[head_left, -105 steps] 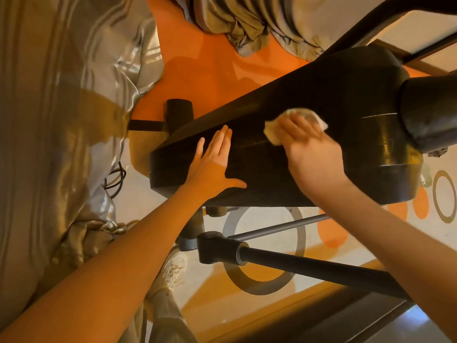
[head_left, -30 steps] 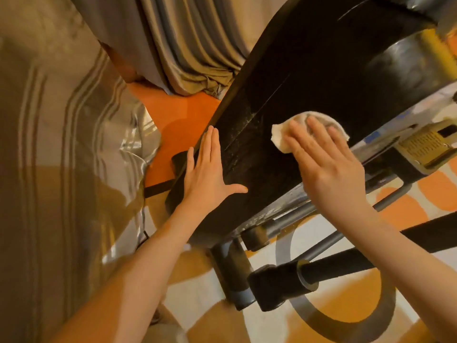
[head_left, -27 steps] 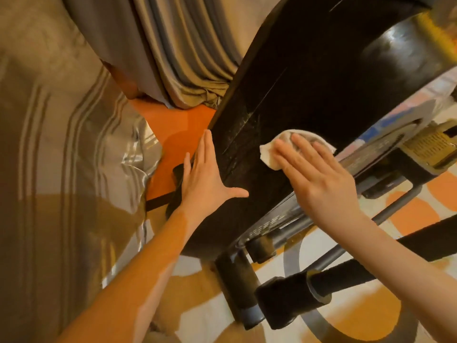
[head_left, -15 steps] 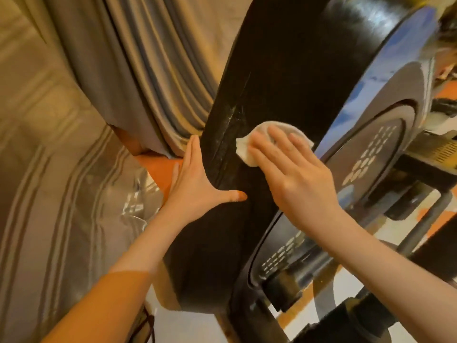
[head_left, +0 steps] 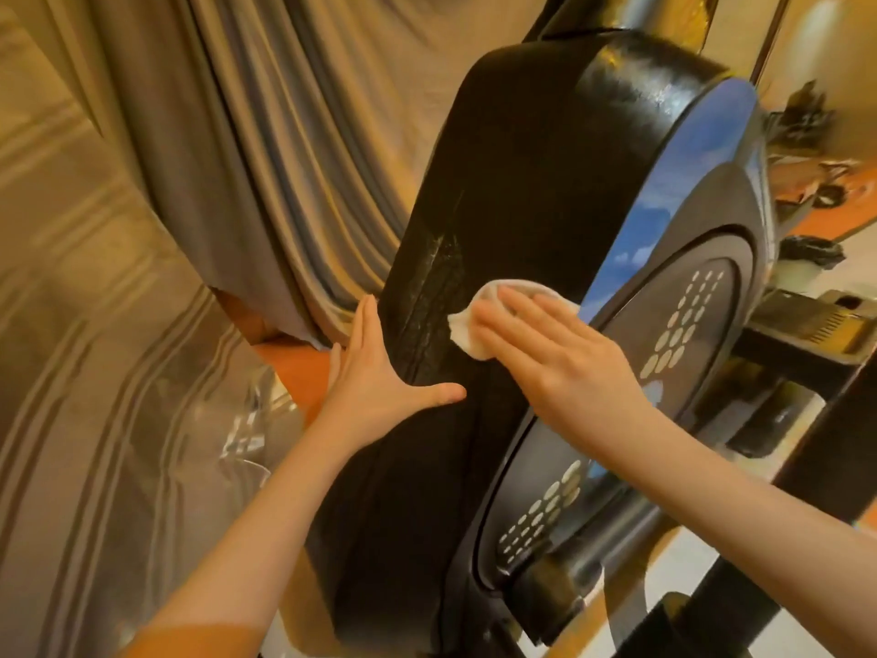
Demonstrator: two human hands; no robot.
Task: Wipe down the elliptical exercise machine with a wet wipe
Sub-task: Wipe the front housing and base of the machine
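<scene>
The elliptical machine's black flywheel housing [head_left: 531, 149] fills the middle of the head view, with a blue-trimmed side disc at its right. My right hand [head_left: 560, 358] lies flat with straight fingers, pressing a white wet wipe [head_left: 467, 332] against the housing's curved top surface. Most of the wipe is hidden under my fingers. My left hand [head_left: 379, 377] rests flat on the housing's left edge, fingers straight and thumb spread. A wet, streaked patch shines just left of the wipe.
Grey-beige striped curtains [head_left: 265, 135] hang close behind and left of the machine. Orange floor [head_left: 299, 368] shows between curtain and housing. The machine's black frame bars [head_left: 835, 439] and a pedal part [head_left: 825, 325] stand at the right.
The view has swung upward, showing the housing's top and side disc. My right hand has slid the wipe slightly along the housing. My left hand stays pressed on the left edge.
</scene>
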